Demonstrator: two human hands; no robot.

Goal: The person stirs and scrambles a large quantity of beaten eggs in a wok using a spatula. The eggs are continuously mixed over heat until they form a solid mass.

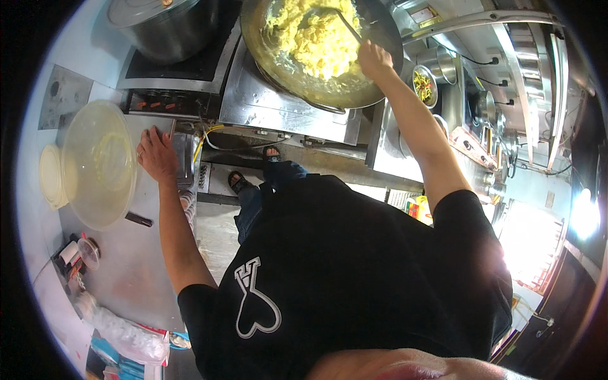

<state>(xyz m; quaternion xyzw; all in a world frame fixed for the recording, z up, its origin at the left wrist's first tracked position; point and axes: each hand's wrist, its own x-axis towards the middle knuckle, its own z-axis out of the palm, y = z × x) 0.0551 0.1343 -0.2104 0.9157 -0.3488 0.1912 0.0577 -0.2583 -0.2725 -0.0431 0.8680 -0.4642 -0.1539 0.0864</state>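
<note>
A large wok (266, 66) sits on the stove at the top of the view, holding a heap of yellow scrambled egg (326, 50). My right hand (375, 61) reaches over its right side, closed around the handle of a long cooking ladle (347, 25). The ladle's head is partly covered by egg. On the left, my left hand (158, 154) lies with its fingers spread on the corner of a steel counter (139, 259), holding nothing. Just beside it stands a big translucent plastic bowl (88, 183) with a yellowish residue inside.
A lidded steel pot (171, 35) stands behind on the left. Right of the wok are a bowl of sliced vegetables (423, 87) and several metal containers. A dark handle (139, 219) shows by the plastic bowl. A yellow hose (201, 144) hangs below the stove.
</note>
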